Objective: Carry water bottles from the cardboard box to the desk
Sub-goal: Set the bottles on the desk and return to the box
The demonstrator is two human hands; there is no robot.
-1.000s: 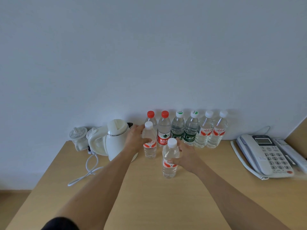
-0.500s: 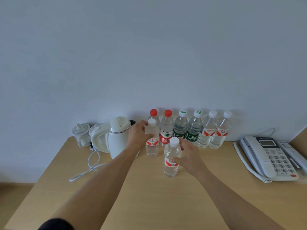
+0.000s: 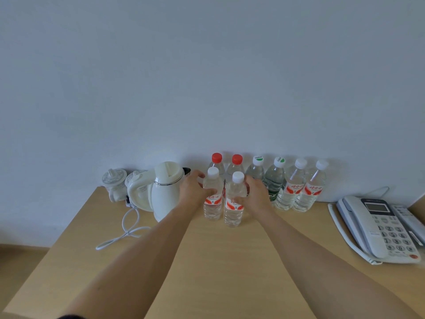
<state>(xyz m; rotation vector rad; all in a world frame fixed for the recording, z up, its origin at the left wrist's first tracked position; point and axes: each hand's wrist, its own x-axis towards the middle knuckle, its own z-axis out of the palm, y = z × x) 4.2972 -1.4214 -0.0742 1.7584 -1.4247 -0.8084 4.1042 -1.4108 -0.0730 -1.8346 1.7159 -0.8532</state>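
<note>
since a moment ago the right hand (image 3: 256, 195) has slid its gripped bottle (image 3: 234, 201) back beside the one the left hand (image 3: 192, 192) grips, both standing on the desk (image 3: 207, 261) before six placed bottles; box unseen.

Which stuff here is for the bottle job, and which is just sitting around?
For the job:
left hand gripping a bottle
right hand gripping another bottle
six bottles by the wall
desk

Just sitting around:
kettle
cord
cups
phone
</note>
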